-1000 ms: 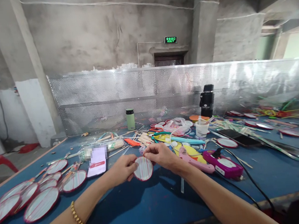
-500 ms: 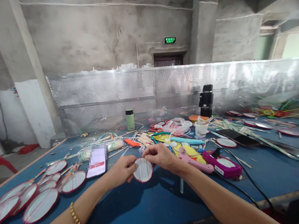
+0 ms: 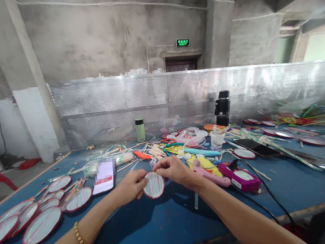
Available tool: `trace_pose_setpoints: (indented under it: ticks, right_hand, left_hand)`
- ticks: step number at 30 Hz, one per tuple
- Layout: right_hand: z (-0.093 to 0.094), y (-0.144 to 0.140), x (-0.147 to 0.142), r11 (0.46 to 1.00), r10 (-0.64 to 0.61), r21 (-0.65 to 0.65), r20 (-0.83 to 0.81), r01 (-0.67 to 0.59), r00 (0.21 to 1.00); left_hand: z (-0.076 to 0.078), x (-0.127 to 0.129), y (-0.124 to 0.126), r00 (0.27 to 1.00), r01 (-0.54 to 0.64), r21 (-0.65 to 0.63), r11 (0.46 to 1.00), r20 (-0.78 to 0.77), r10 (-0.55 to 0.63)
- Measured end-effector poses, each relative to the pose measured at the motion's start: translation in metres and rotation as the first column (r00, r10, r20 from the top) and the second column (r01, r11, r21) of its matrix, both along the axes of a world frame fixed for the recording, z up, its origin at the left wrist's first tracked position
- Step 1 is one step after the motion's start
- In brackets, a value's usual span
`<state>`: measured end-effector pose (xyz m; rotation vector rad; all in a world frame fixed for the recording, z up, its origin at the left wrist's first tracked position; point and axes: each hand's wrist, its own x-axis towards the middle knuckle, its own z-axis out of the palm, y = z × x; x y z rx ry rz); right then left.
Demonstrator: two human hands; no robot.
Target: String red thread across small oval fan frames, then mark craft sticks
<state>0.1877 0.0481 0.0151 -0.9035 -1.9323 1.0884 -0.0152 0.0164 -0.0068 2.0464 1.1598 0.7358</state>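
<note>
Both hands pinch a small red-rimmed disc (image 3: 154,184) just above the bench (image 3: 166,228), left hand (image 3: 132,186) at its side, right hand (image 3: 171,170) at its top; it looks light and flimsy, best held by the rim.

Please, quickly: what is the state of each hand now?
Left hand: closed, holding the small round white disc with red rim at its left edge.
Right hand: closed, pinching the disc's top edge.
</note>
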Motion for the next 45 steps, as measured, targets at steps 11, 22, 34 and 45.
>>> trace_pose_setpoints:
  ticks: [11, 22, 34, 45]
  right_hand:
    - [0.001, -0.002, 0.000, 1.000, 0.007, -0.007, -0.009, -0.007, 1.000]
    - [0.002, 0.000, 0.002, 0.999, 0.017, -0.047, 0.049, -0.015, 0.999]
    - [0.000, -0.004, -0.001, 0.960, -0.027, -0.279, -0.002, 0.025, 1.000]
    - [0.003, -0.006, 0.000, 0.933, -0.025, -0.361, -0.039, 0.009, 0.999]
  left_hand:
    - [0.003, 0.002, -0.005, 1.000, -0.009, -0.022, 1.000, -0.005, 0.009]
    - [0.006, 0.000, -0.002, 0.993, -0.023, 0.172, 0.985, -0.110, 0.042]
    - [0.011, 0.005, -0.009, 0.976, -0.028, 0.220, 0.975, -0.203, 0.074]
    - [0.011, 0.005, -0.010, 0.959, -0.013, 0.317, 0.948, -0.263, 0.101]
